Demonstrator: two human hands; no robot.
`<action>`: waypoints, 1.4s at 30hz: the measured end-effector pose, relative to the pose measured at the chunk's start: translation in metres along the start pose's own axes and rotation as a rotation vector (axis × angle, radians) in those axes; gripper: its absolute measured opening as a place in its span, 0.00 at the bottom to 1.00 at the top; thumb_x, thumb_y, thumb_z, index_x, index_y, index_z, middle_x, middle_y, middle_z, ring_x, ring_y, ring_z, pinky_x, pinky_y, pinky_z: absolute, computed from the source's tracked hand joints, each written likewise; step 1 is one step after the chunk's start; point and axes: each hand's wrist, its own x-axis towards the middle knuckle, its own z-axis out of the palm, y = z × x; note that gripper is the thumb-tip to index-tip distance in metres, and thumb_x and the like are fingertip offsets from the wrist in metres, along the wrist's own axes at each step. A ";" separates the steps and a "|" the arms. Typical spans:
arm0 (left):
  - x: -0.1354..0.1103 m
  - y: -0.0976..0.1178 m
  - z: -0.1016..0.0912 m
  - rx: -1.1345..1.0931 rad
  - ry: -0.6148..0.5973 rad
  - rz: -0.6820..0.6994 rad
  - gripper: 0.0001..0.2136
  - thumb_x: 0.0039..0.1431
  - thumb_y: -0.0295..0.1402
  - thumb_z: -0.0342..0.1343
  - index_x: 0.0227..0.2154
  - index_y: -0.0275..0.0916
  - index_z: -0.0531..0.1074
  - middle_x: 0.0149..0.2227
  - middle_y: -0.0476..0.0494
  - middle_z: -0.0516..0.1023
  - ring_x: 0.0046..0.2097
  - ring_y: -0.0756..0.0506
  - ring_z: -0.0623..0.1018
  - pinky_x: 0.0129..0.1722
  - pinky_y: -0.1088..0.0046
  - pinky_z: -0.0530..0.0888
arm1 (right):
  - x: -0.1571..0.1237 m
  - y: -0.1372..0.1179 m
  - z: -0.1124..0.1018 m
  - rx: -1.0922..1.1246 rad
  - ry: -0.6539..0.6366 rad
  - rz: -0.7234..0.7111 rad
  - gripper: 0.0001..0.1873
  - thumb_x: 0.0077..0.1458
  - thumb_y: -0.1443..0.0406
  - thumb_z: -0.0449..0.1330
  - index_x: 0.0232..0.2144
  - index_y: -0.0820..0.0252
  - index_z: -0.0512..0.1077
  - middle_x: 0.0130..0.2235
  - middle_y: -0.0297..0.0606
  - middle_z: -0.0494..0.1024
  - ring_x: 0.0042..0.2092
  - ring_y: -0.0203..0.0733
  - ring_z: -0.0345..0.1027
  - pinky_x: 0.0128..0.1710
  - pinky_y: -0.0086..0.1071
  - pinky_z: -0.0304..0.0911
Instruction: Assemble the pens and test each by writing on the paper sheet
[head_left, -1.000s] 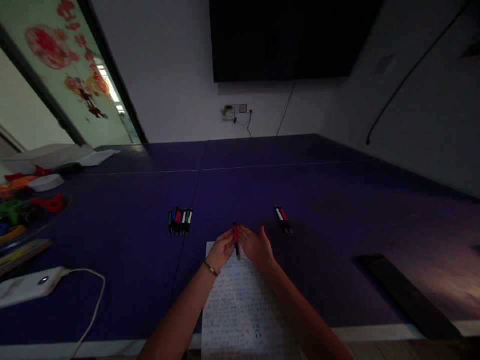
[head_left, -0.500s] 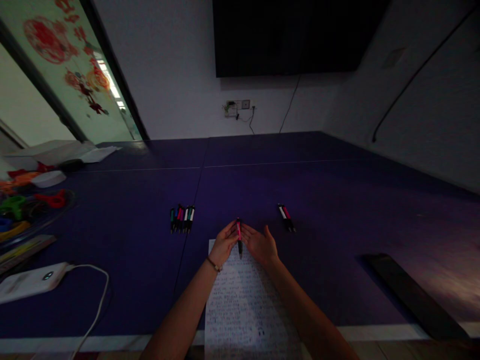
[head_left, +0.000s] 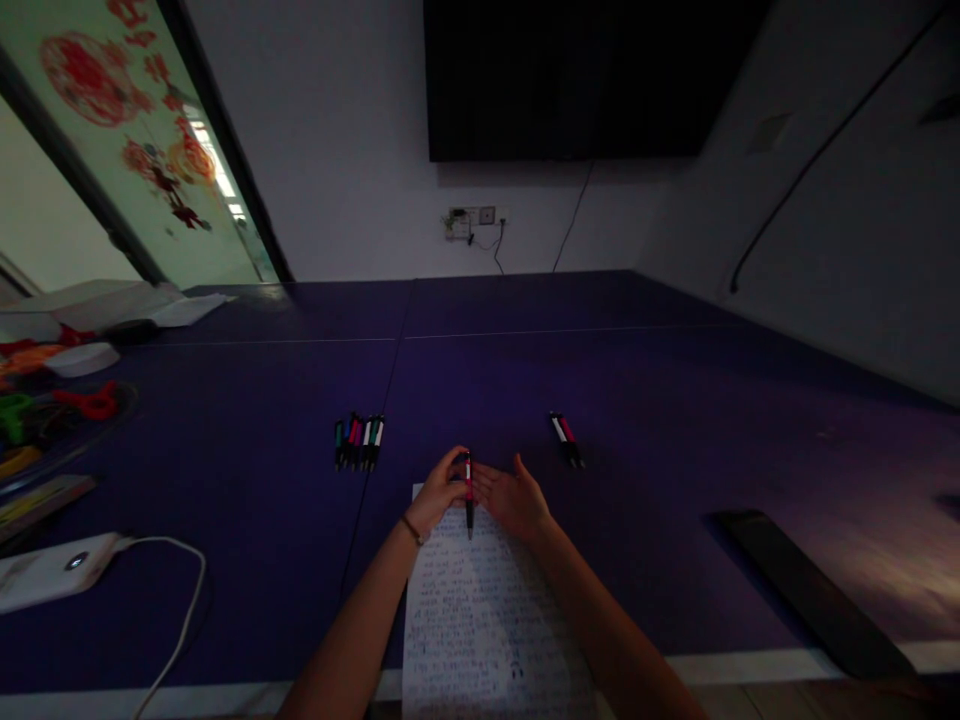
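Note:
A pink pen [head_left: 469, 492] with a black grip points its tip toward me above the top of a handwritten sheet of paper [head_left: 480, 620]. My left hand [head_left: 441, 492] holds it, thumb and fingers closed about the barrel. My right hand [head_left: 513, 497] is stretched out flat on the other side, its fingertips reaching the pen or just behind it; whether they grip it I cannot make out. To the left lies a row of several pens [head_left: 359, 442] in mixed colours. On the right a white pen [head_left: 561, 432] and a pink pen [head_left: 568, 432] lie side by side.
The purple table [head_left: 645, 400] carries a long black object [head_left: 814, 590] at the right. Toward the left edge are a white power bank [head_left: 56, 572] with a cable, a tray [head_left: 124, 420] of scissors, a tape roll [head_left: 82, 360] and papers [head_left: 187, 310]. A dark screen [head_left: 585, 80] hangs on the wall.
The pink pen and both hands have shifted slightly down and left in view. The pen now stands nearer vertical in the picture. The rows of pens keep their arrangement.

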 end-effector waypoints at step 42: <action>0.126 0.019 0.038 1.355 0.137 0.291 0.26 0.37 0.31 0.61 0.45 0.40 0.66 0.46 0.43 0.68 0.48 0.44 0.66 0.49 0.67 0.61 | -0.021 0.005 0.021 -1.855 0.335 -1.121 0.14 0.53 0.66 0.48 0.18 0.61 0.65 0.19 0.36 0.67 0.25 0.35 0.58 0.26 0.29 0.54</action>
